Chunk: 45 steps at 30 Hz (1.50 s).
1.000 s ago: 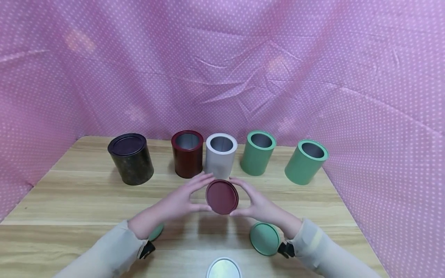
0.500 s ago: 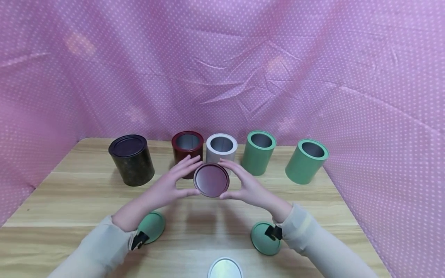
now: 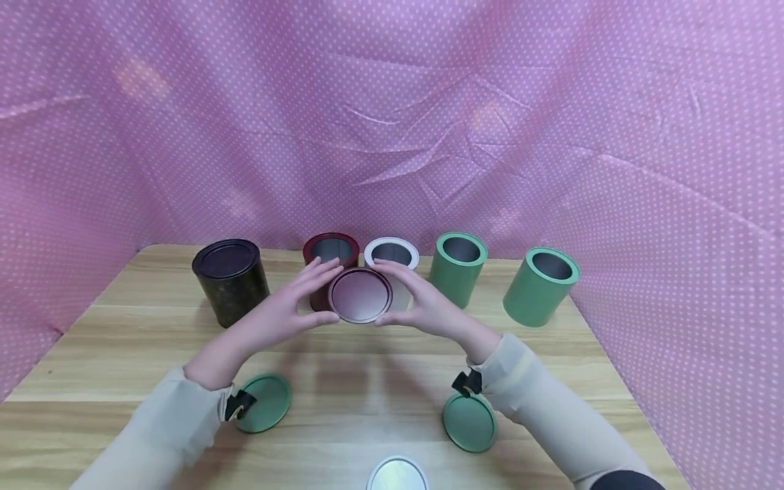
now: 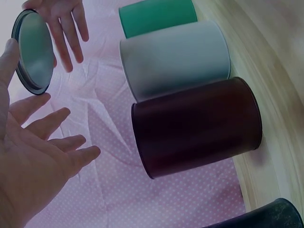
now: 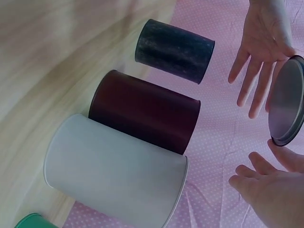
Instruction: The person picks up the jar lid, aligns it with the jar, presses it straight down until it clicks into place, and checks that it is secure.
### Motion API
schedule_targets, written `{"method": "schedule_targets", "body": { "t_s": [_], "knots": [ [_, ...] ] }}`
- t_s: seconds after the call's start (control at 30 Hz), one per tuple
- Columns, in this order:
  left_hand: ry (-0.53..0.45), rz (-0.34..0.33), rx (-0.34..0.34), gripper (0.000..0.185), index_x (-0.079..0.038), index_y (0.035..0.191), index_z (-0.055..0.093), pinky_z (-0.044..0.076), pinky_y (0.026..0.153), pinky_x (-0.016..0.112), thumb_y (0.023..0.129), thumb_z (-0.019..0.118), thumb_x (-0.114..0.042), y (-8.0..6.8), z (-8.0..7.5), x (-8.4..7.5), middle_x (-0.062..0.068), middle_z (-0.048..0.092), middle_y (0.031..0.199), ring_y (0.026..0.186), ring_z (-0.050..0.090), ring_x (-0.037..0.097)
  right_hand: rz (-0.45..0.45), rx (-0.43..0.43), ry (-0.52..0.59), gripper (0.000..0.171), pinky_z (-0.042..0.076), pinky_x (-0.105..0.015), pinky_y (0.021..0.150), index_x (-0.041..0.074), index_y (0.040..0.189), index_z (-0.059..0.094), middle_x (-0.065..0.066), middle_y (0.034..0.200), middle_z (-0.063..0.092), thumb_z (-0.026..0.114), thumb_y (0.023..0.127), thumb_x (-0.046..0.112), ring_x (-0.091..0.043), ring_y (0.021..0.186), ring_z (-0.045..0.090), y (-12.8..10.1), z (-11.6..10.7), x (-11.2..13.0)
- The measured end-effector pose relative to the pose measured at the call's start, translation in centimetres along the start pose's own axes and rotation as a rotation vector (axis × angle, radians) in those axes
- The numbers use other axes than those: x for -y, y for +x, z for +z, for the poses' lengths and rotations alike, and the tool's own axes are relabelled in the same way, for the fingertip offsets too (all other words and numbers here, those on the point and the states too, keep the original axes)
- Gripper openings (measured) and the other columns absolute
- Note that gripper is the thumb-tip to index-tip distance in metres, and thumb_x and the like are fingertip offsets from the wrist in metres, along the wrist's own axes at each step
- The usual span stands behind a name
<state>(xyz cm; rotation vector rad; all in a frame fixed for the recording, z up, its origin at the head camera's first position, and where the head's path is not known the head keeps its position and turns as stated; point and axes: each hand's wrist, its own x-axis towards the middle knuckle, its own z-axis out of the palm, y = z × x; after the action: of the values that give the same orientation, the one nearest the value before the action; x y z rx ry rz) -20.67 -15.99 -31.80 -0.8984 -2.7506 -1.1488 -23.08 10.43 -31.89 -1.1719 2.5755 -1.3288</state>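
Observation:
Both hands hold a dark red can lid [image 3: 360,295] above the table by opposite sides of its edge. My left hand [image 3: 278,312] has thumb and index finger at the left edge, with the other fingers spread in the left wrist view. At the right edge, my right hand [image 3: 429,307] grips the lid the same way. The lid's shiny underside [image 4: 38,50] shows from the left wrist. Just behind the lid stand an uncovered dark red can [image 4: 197,130] and an uncovered white can [image 4: 175,61], both partly covered by the hands and lid in the head view.
A black can [image 3: 235,289] with its lid on stands at left. Two uncovered green cans, one nearer [image 3: 456,282] and one far right [image 3: 534,296], complete the row. Two green lids [image 3: 266,405] and a white lid [image 3: 398,476] lie in front. Pink dotted cloth [image 3: 392,136] hangs behind.
Both hands have carried the red lid away from the body and slightly left, up to the red and white cans. The lid has tilted flatter. The left green lid is more exposed.

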Motion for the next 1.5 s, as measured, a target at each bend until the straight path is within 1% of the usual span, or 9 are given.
{"method": "schedule_targets", "body": {
  "t_s": [0.23, 0.4, 0.5, 0.67, 0.9, 0.97, 1.17, 1.33, 1.5],
  "knots": [
    [-0.039, -0.022, -0.027, 0.07, -0.011, 0.146, 0.043, 0.016, 0.114, 0.066, 0.085, 0.074, -0.025, 0.7, -1.2, 1.2, 0.01, 0.03, 0.158, 0.15, 0.009, 0.034, 0.013, 0.022, 0.011, 0.079, 0.03, -0.05, 0.115, 0.008, 0.145, 0.041, -0.012, 0.151, 0.039, 0.081, 0.077, 0.012, -0.026, 0.141, 0.034, 1.9, -0.2, -0.6],
    [-0.063, -0.029, -0.027, 0.069, -0.013, 0.148, 0.041, 0.015, 0.116, 0.064, 0.087, 0.072, -0.026, 1.2, -1.5, 2.1, 0.007, 0.03, 0.158, 0.15, 0.01, 0.031, 0.024, 0.053, 0.032, 0.078, 0.027, -0.049, 0.117, 0.008, 0.146, 0.04, -0.01, 0.153, 0.036, 0.079, 0.079, 0.013, -0.024, 0.144, 0.03, 2.8, -0.4, -1.1],
    [-0.076, -0.056, -0.038, 0.07, -0.017, 0.149, 0.04, 0.016, 0.116, 0.063, 0.088, 0.071, -0.028, 1.4, -1.7, 2.5, 0.004, 0.03, 0.159, 0.15, 0.011, 0.03, 0.026, 0.067, 0.044, 0.078, 0.026, -0.047, 0.118, 0.008, 0.147, 0.038, -0.01, 0.154, 0.036, 0.078, 0.08, 0.014, -0.024, 0.144, 0.03, 3.5, -0.5, -1.3],
    [-0.091, -0.12, -0.029, 0.071, -0.022, 0.151, 0.036, 0.015, 0.117, 0.061, 0.089, 0.069, -0.032, 1.6, -2.2, 2.8, 0.0, 0.028, 0.16, 0.151, 0.009, 0.028, 0.018, 0.081, 0.034, 0.079, 0.028, -0.041, 0.118, 0.008, 0.147, 0.039, -0.01, 0.15, 0.042, 0.079, 0.08, 0.015, -0.023, 0.141, 0.036, 4.6, -0.8, -1.6],
    [-0.082, -0.174, -0.028, 0.07, -0.023, 0.151, 0.035, 0.013, 0.117, 0.062, 0.09, 0.068, -0.034, 2.2, -2.9, 3.3, 0.0, 0.026, 0.16, 0.151, 0.008, 0.027, -0.009, 0.114, -0.012, 0.078, 0.027, -0.036, 0.118, 0.005, 0.147, 0.038, -0.013, 0.149, 0.043, 0.078, 0.081, 0.015, -0.024, 0.141, 0.036, 6.5, -1.3, -2.3],
    [-0.083, -0.183, -0.034, 0.07, -0.023, 0.151, 0.036, 0.013, 0.117, 0.062, 0.09, 0.068, -0.035, 2.4, -3.1, 3.7, 0.0, 0.027, 0.16, 0.151, 0.009, 0.027, 0.013, 0.127, -0.035, 0.078, 0.027, -0.037, 0.118, 0.007, 0.148, 0.038, -0.012, 0.151, 0.041, 0.078, 0.082, 0.017, -0.024, 0.142, 0.035, 7.0, -1.4, -2.6],
    [-0.132, -0.212, -0.045, 0.07, -0.024, 0.151, 0.036, 0.013, 0.119, 0.058, 0.09, 0.068, -0.036, 3.2, -3.7, 4.8, 0.003, 0.031, 0.158, 0.15, 0.013, 0.028, 0.129, 0.158, -0.089, 0.077, 0.029, -0.044, 0.116, 0.023, 0.15, 0.036, 0.0, 0.152, 0.04, 0.075, 0.084, 0.034, -0.018, 0.141, 0.036, 8.7, -1.6, -3.0],
    [-0.183, -0.248, -0.031, 0.071, -0.025, 0.152, 0.033, 0.016, 0.118, 0.058, 0.091, 0.067, -0.037, 3.7, -4.1, 5.6, 0.009, 0.03, 0.158, 0.148, 0.018, 0.034, 0.149, 0.176, 0.003, 0.075, 0.027, -0.046, 0.117, 0.022, 0.15, 0.036, -0.001, 0.149, 0.042, 0.074, 0.085, 0.033, -0.018, 0.139, 0.037, 9.7, -1.5, -3.8],
    [-0.213, -0.283, -0.005, 0.07, -0.025, 0.152, 0.031, 0.017, 0.117, 0.06, 0.092, 0.064, -0.039, 4.5, -4.3, 6.2, 0.011, 0.031, 0.157, 0.148, 0.017, 0.036, 0.191, 0.188, 0.055, 0.073, 0.028, -0.049, 0.116, 0.024, 0.15, 0.036, 0.0, 0.151, 0.041, 0.072, 0.087, 0.033, -0.019, 0.14, 0.035, 10.3, -1.6, -4.4]
  ]
}}
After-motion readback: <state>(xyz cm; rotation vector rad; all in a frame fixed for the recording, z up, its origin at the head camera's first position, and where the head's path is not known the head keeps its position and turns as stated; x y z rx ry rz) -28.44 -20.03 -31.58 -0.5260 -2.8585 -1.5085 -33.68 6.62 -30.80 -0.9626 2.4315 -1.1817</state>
